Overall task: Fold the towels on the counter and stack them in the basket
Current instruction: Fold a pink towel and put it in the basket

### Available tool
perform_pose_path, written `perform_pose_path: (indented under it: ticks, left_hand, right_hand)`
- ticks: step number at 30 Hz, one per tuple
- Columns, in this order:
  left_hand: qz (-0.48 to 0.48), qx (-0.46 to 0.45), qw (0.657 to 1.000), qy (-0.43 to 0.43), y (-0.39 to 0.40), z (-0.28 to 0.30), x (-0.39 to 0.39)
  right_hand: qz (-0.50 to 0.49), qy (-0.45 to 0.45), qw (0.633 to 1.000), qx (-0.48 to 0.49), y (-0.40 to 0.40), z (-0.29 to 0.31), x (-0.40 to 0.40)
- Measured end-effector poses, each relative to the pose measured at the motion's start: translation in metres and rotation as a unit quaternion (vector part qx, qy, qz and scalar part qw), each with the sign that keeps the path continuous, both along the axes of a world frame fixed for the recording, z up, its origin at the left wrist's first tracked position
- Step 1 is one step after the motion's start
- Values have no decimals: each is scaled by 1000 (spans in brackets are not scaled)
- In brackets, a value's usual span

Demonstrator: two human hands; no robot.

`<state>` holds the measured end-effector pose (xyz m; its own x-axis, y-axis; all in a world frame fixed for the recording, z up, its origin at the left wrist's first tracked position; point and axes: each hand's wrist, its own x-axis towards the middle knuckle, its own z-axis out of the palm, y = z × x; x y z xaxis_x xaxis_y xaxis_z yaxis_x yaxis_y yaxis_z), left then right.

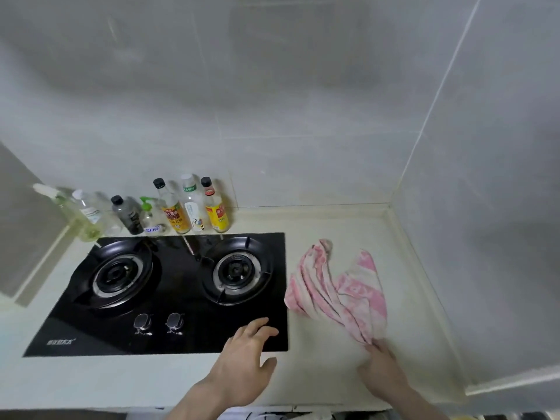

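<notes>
A pink-and-white striped towel (339, 286) lies crumpled on the pale counter (327, 368), to the right of the stove. My right hand (383, 366) pinches the towel's near corner at the counter's front right. My left hand (245, 362) hovers with relaxed, spread fingers over the stove's front right corner and holds nothing. No basket is in view.
A black two-burner gas stove (169, 295) fills the counter's left half, with two knobs (159, 322) near its front. Several bottles (181, 210) stand in a row against the back wall behind it. Tiled walls close the counter at the back and right.
</notes>
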<state>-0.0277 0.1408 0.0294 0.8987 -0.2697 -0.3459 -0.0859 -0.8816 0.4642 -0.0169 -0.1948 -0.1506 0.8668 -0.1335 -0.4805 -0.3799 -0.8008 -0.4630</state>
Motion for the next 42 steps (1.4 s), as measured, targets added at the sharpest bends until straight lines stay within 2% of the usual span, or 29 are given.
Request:
perform_pose_path:
  ticks: [2,5,8,11,14,17,19,21,27,29,33,35,39,41,42]
  left_hand:
    - [1,4,1000,3,-4,1,-1]
    - [0,-3,1000,4,-9,6,3]
    - [27,-79,996,24,-18,17,10]
    - [54,-152,985,58,-31,27,12]
    - [52,-185,980,47,-46,34,13]
    - [62,-239,969,30,-67,42,17]
    - [78,-291,952,49,-88,49,21]
    - [88,-291,951,61,-107,58,24]
    - [136,-172,975,45,-93,40,23]
    - [160,-181,969,60,-79,30,20]
    - [196,-244,949,26,-62,34,24]
    - [200,-291,935,23,-62,44,31]
    - [147,-310,938,-57,-67,80,40]
    - [81,-276,956,-55,-65,92,45]
    - [26,-220,974,-52,-63,95,47]
  right_hand:
    - [-7,-53,998,46,9,25,4]
    - [-84,-170,975,120,19,57,18]
    - [-120,-253,933,226,35,108,31]
    - [-135,-280,884,348,53,175,41]
    - [-127,-270,840,453,69,231,46]
    - [-123,-258,813,508,79,263,47]
    - [-123,-244,801,533,83,272,44]
    - [-127,-247,793,542,85,276,40]
    - [-226,-275,753,553,59,272,38]
    - [-259,-278,741,553,44,264,39]
    - [-316,-271,721,554,18,239,41]
    - [-337,-278,728,528,7,225,41]
    - [-336,-272,778,455,-11,195,41]
    - [-335,-258,788,447,-15,186,40]
    - [-336,-255,792,442,-18,183,40]
